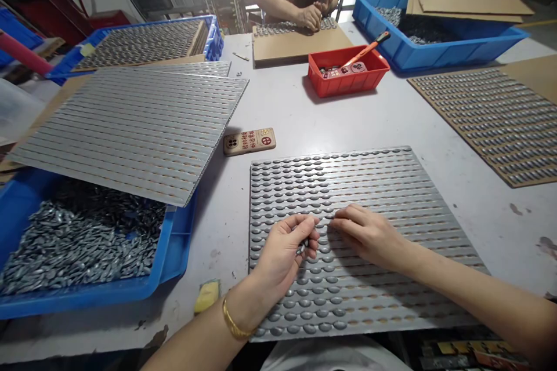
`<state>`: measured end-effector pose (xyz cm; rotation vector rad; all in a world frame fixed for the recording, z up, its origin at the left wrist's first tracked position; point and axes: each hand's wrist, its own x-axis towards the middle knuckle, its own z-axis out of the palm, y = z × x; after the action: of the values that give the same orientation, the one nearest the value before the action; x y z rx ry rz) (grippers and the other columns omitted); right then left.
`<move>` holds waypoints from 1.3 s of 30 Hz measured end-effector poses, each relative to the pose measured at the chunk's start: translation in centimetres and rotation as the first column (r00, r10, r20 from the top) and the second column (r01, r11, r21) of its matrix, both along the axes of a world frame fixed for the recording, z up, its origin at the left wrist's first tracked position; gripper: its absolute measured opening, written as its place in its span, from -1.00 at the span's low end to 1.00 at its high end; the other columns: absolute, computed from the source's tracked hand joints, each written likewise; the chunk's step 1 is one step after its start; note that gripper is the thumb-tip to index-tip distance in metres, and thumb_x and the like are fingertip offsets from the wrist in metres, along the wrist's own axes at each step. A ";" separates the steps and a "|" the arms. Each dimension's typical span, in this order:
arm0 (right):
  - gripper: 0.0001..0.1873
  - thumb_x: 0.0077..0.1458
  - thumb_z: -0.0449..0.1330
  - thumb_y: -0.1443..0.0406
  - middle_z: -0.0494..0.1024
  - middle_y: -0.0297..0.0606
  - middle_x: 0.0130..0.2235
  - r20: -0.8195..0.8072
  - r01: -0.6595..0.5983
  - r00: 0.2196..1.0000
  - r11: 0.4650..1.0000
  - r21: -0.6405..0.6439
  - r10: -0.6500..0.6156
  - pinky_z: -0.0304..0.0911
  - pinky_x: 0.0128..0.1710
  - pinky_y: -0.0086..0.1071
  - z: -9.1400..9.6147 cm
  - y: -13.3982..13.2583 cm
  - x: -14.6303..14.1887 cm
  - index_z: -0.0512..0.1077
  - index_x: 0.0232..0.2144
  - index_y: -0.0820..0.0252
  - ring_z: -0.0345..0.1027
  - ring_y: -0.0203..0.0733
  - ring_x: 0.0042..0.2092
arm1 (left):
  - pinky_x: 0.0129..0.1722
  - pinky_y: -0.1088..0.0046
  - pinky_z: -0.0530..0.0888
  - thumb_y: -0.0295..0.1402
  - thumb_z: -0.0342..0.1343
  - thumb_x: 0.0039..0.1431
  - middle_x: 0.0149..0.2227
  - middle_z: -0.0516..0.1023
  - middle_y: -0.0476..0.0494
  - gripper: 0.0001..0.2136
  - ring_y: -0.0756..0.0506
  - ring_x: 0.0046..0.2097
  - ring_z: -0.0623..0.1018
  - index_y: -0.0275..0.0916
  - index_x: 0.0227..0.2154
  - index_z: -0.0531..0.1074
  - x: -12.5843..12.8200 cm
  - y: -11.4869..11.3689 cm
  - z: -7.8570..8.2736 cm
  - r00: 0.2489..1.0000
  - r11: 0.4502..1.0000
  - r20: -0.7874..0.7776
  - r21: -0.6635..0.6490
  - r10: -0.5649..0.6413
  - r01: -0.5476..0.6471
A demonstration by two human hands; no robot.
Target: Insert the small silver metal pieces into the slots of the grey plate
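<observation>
A board [361, 179] covered with rows of small grey oval metal pieces lies on the table in front of me. My left hand [285, 249] rests on its near part, fingers curled round a few grey metal pieces. My right hand [365, 235] lies palm down beside it, fingertips pinched together at a row of pieces close to the left hand's fingers. A gold bracelet [235, 322] circles my left wrist.
A blue bin [26, 295] of loose grey pieces sits at the left, partly covered by a filled board [130, 127]. Further off stand a red tray [348, 78], a blue bin [439, 49], cardboard sheets and another filled board [491, 116]. Across the table a person's hands [315, 14] work on a board.
</observation>
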<state>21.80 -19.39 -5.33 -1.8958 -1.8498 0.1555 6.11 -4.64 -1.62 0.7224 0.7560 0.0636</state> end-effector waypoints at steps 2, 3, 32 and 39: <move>-0.78 0.25 0.03 0.39 0.49 -0.13 -0.20 -0.198 0.052 0.979 0.999 0.017 -0.048 0.32 -0.29 -0.32 1.1 0.2 -0.2 0.42 -0.12 0.16 0.36 -0.17 -0.22 | -0.51 0.64 0.33 -0.29 0.26 0.08 -0.51 0.40 -0.01 -0.81 0.11 -0.49 0.36 -0.34 -0.32 0.53 0.0 -0.3 -0.4 1.000 1.000 0.009 0.000 -0.011 0.011; -0.81 0.26 0.04 0.36 0.49 -0.15 -0.22 -0.309 0.078 0.949 0.997 0.008 -0.072 0.32 -0.30 -0.34 1.6 0.4 -0.4 0.42 -0.13 0.15 0.37 -0.20 -0.24 | -0.50 0.64 0.33 -0.31 0.25 0.08 -0.49 0.41 -0.02 -0.81 0.11 -0.47 0.37 -0.34 -0.30 0.55 -0.1 -0.4 -0.5 1.000 1.000 0.016 -0.004 -0.016 0.016; -0.77 0.24 0.06 0.44 0.51 -0.19 -0.24 -0.288 0.096 0.956 0.988 0.124 -0.056 0.34 -0.28 -0.37 1.9 -0.4 -0.2 0.43 -0.12 0.14 0.41 -0.21 -0.23 | 0.04 0.35 0.49 -0.68 0.11 0.00 -0.06 0.57 -0.29 -0.72 -0.18 0.00 0.56 -0.33 -0.21 0.49 0.0 0.7 1.1 0.995 0.992 0.003 -0.077 0.101 -0.100; -0.73 0.21 0.01 0.49 0.51 -0.12 -0.21 0.029 -0.038 0.999 0.998 0.054 0.037 0.29 -0.33 -0.34 -1.0 -1.4 -0.7 0.42 -0.12 0.21 0.35 -0.16 -0.24 | -0.08 0.43 0.55 -0.46 0.15 0.17 -0.13 0.58 -0.27 -0.86 -0.12 -0.12 0.61 -0.32 -0.20 0.46 0.1 1.3 1.5 0.988 0.988 -0.034 -0.016 0.151 -0.151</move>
<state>21.07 -20.80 -6.32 -1.8365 -1.8899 0.0904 6.26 -3.34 -0.16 0.6494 0.8406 0.1826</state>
